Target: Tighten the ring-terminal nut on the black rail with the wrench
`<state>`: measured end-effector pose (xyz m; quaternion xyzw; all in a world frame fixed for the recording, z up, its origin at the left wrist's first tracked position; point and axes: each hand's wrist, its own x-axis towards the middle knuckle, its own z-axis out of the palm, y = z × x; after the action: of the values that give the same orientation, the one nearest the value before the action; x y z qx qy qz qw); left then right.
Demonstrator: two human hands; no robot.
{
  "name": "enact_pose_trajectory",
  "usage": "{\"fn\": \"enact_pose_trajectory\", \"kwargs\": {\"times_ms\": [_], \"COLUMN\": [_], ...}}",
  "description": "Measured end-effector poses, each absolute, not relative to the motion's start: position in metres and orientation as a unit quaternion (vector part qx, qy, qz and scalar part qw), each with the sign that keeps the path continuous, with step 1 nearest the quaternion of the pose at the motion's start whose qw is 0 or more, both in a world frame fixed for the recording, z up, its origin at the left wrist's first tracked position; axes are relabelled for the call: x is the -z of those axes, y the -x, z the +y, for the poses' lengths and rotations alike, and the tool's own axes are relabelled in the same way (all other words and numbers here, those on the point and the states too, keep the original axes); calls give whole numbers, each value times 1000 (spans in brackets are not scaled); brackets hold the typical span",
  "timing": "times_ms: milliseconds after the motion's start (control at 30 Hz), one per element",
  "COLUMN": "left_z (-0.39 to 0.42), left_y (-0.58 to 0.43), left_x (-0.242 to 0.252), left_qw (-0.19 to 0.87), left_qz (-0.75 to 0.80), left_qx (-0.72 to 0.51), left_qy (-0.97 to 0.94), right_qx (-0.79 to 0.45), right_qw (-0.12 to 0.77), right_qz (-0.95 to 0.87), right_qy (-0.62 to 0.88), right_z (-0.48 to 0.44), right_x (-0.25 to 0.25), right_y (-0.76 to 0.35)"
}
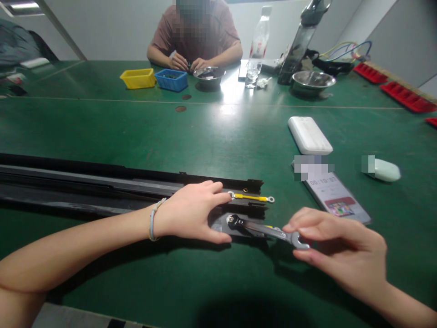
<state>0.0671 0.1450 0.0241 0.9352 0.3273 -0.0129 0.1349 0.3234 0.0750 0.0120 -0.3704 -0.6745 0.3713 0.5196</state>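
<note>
A long black rail (pixel 102 187) lies across the green table (pixel 211 141), ending near the middle. My left hand (pixel 193 212) rests on the rail's right end, fingers spread and curved over it, one fingertip touching the ring end of a short yellow wire (pixel 251 197). My right hand (pixel 336 248) pinches the open-jaw end of a metal wrench (pixel 264 230). The wrench's ring end sits on a fastener at the rail's end, just by my left thumb.
A phone (pixel 336 198) lies right of the rail, with a white power bank (pixel 309 134) and a small white case (pixel 385 170) beyond. Across the table a person works over a metal bowl (pixel 209 75), beside yellow (pixel 138 78) and blue (pixel 171 79) bins, bottles and red trays (pixel 406 95).
</note>
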Motion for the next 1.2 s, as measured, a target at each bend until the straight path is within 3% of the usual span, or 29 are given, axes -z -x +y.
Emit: {"fn": "enact_pose_trajectory", "kwargs": {"times_ms": [200,400,633,1200], "left_z": [142,143,144,145], "left_y": [-67,-63,-65,-67], "left_x": [-25,-26,-27,-25], "left_qw": [136,141,141,137], "left_qz": [331,332,337,330], "left_qx": [21,22,28,21], "left_qy": [-934,-932,-930,-934], "right_qx": [-368,-474,-454,-345], "right_qw": [511,509,517,523], "right_qz": [-619,-497,-487,-716], "right_qy": [470,518,538,309], "right_z": [73,84,94,70], "right_x": [-13,-2,10,-2], "right_y": [-321,-319,-325,-322]}}
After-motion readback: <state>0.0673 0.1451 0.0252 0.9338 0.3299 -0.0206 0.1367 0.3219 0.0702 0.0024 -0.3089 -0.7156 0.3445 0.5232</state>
